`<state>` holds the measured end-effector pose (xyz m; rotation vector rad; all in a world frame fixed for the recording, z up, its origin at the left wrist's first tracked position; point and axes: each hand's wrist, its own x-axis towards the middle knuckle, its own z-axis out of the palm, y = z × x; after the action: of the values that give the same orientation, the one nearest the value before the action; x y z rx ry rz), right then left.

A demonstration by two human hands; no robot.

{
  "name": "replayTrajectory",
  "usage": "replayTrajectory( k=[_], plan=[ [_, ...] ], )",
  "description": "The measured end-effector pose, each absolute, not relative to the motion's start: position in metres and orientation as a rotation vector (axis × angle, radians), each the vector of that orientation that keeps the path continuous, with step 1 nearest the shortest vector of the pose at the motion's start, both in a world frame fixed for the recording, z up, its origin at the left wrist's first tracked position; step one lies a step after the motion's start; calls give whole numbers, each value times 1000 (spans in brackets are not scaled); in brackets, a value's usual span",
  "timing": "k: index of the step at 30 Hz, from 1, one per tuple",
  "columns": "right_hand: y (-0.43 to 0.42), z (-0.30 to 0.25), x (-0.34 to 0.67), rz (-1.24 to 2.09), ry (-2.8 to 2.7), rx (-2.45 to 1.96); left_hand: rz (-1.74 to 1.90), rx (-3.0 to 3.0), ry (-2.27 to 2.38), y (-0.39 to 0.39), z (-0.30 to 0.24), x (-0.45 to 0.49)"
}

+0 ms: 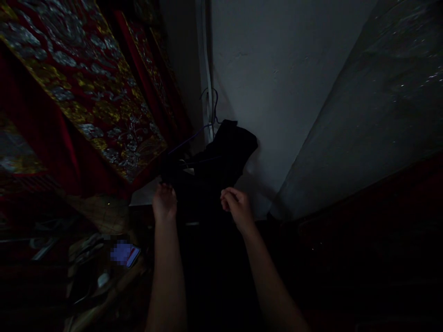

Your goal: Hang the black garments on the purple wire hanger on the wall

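Observation:
A black garment [221, 157] hangs on a thin wire hanger [202, 131] hooked near a white pipe on the wall. My left hand [164, 203] is closed on the garment's left shoulder edge. My right hand [235, 205] is held just in front of the dark cloth with its fingers curled together in a pinch. What the right fingers hold is too dark to make out. The lower part of the garment is lost in shadow.
Red cloths embroidered in gold and silver [90, 92] hang at the left. A white wall [277, 69] stands behind, a grey shiny sheet [374, 115] at the right. Below left lies a dim clutter of objects, among them a small purple-lit item [124, 253].

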<state>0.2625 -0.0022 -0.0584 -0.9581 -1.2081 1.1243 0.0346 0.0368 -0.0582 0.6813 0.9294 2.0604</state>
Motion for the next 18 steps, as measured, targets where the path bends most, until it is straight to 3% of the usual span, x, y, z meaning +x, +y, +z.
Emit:
replayTrajectory(
  k=[4,12,18],
  plan=[
    [-16,-80,265,1158,-1047,-1000,1962,495,995,9,-87,71],
    [-20,-84,280,1050,-996,-1025,1539,1437,1531,-7,-82,72],
    [-14,-107,292,1098,-1194,-1212,1731,1200,1197,-17,-73,88]
  ],
)
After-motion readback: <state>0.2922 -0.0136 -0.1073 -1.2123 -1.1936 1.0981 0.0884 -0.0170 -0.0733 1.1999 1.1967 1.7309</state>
